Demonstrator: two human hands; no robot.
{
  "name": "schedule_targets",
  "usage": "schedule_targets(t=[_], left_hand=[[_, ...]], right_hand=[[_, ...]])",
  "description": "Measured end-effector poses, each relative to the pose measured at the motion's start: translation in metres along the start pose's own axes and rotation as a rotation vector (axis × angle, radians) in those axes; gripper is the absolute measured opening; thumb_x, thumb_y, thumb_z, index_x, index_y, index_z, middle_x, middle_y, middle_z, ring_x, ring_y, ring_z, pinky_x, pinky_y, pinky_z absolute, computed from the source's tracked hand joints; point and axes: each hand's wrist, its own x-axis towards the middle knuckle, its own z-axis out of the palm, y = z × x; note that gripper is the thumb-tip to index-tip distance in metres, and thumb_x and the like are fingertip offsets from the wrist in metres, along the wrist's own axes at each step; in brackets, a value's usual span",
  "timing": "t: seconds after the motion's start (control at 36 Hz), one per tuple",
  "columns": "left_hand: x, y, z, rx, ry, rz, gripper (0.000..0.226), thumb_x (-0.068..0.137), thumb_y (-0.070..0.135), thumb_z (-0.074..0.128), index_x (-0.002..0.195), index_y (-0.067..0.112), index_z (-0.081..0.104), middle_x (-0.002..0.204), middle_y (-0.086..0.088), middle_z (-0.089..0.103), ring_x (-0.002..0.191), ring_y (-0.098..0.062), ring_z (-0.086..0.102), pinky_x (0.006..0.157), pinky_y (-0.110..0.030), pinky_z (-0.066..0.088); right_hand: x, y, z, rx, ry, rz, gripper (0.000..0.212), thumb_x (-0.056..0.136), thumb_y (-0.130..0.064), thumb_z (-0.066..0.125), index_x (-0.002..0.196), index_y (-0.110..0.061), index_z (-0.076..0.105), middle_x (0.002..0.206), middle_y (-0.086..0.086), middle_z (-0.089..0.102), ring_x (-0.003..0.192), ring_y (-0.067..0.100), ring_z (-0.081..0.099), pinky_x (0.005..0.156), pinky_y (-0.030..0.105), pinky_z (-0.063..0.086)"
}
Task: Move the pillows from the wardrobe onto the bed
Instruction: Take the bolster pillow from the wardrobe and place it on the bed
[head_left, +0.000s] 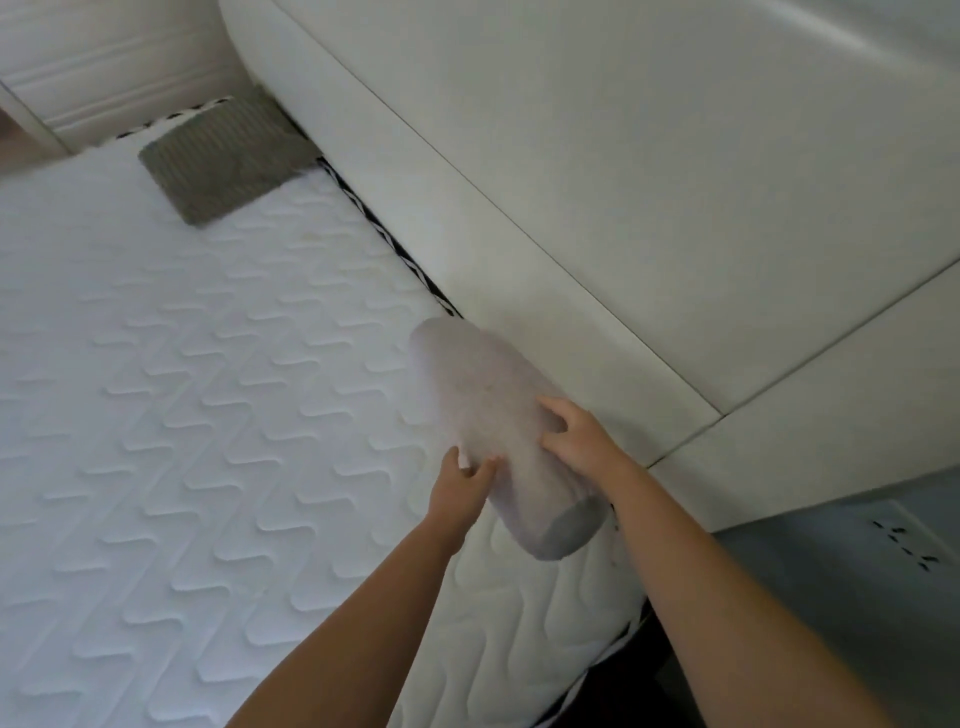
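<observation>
Quilted white bed (182, 415) fills 8 o'clock, its padded headboard (649, 182) 1 o'clock. Pale bolster pillow (478, 384) lies on the bed by the headboard at 5 o'clock; ribbed grey pillow (228, 161) at 10 o'clock. Right hand (576, 436) grasps the bolster; left hand (465, 483) pinches its side.

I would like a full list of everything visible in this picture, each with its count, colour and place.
bolster: one, pale grey, near end of the mattress, beside the headboard
cushion: one, grey-brown, ribbed, far corner of the mattress, against the headboard
mattress: one, white, quilted, fills the left and centre
headboard: one, cream, padded, upper right
floor: grey, lower right
left hand: one, pinches the bolster's near side
right hand: one, grips the bolster from above
</observation>
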Motion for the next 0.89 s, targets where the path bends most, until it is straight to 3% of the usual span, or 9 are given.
schedule_targets(t=[0.06, 0.17, 0.22, 0.31, 0.44, 0.58, 0.89], left_hand=[[0.004, -0.001, 0.005, 0.044, -0.031, -0.030, 0.066, 0.092, 0.039, 0.050, 0.147, 0.017, 0.020, 0.137, -0.009, 0.050, 0.108, -0.025, 0.056, 0.075, -0.034, 0.048], [0.006, 0.002, 0.013, 0.141, -0.054, 0.007, 0.054, 0.095, 0.034, 0.045, 0.143, 0.016, 0.031, 0.135, -0.010, 0.052, 0.118, -0.028, 0.053, 0.104, -0.047, 0.040], [0.007, 0.004, 0.013, 0.154, -0.061, 0.024, 0.050, 0.095, 0.032, 0.045, 0.142, 0.016, 0.035, 0.134, -0.010, 0.053, 0.118, -0.028, 0.054, 0.105, -0.047, 0.039], [0.008, 0.004, 0.010, 0.162, -0.070, 0.029, 0.046, 0.095, 0.030, 0.044, 0.139, 0.016, 0.040, 0.132, -0.010, 0.054, 0.116, -0.027, 0.055, 0.105, -0.045, 0.039], [0.006, -0.001, 0.004, 0.171, -0.071, 0.047, 0.042, 0.096, 0.027, 0.043, 0.136, 0.015, 0.043, 0.124, -0.007, 0.059, 0.105, -0.025, 0.060, 0.099, -0.037, 0.042], [0.000, -0.006, -0.007, 0.134, -0.065, 0.058, 0.040, 0.096, 0.024, 0.043, 0.134, 0.015, 0.045, 0.117, -0.004, 0.060, 0.102, -0.023, 0.061, 0.087, -0.031, 0.042], [-0.025, -0.011, -0.039, 0.077, -0.014, 0.135, 0.033, 0.096, 0.019, 0.042, 0.126, 0.013, 0.052, 0.117, -0.007, 0.063, 0.095, -0.019, 0.061, 0.074, -0.025, 0.042]], right_hand=[[-0.001, 0.007, 0.003, -0.058, -0.036, 0.014, 0.055, 0.084, 0.000, 0.050, 0.136, -0.017, 0.045, 0.141, 0.005, 0.048, 0.114, 0.015, 0.050, 0.089, 0.017, 0.037], [-0.006, 0.021, 0.016, -0.062, -0.076, 0.003, 0.051, 0.088, 0.002, 0.046, 0.136, -0.014, 0.046, 0.142, 0.004, 0.047, 0.116, 0.012, 0.052, 0.092, 0.015, 0.034], [-0.007, 0.028, 0.022, -0.047, -0.061, 0.033, 0.048, 0.090, -0.001, 0.046, 0.135, -0.014, 0.046, 0.141, 0.005, 0.048, 0.126, 0.017, 0.045, 0.098, 0.018, 0.032], [-0.008, 0.036, 0.028, -0.028, -0.045, 0.083, 0.048, 0.089, -0.001, 0.045, 0.135, -0.015, 0.047, 0.139, 0.006, 0.050, 0.124, 0.019, 0.048, 0.095, 0.020, 0.035], [-0.010, 0.042, 0.034, -0.002, -0.035, 0.130, 0.048, 0.088, 0.001, 0.046, 0.135, -0.011, 0.046, 0.138, 0.007, 0.050, 0.122, 0.020, 0.050, 0.097, 0.025, 0.038], [-0.016, 0.035, 0.042, 0.085, -0.017, 0.133, 0.047, 0.089, 0.003, 0.045, 0.135, -0.006, 0.045, 0.139, 0.010, 0.049, 0.128, 0.021, 0.046, 0.109, 0.034, 0.034], [-0.042, 0.021, 0.068, 0.200, 0.086, 0.098, 0.030, 0.093, -0.008, 0.049, 0.122, -0.009, 0.056, 0.117, 0.006, 0.061, 0.109, 0.017, 0.056, 0.093, 0.025, 0.041]])
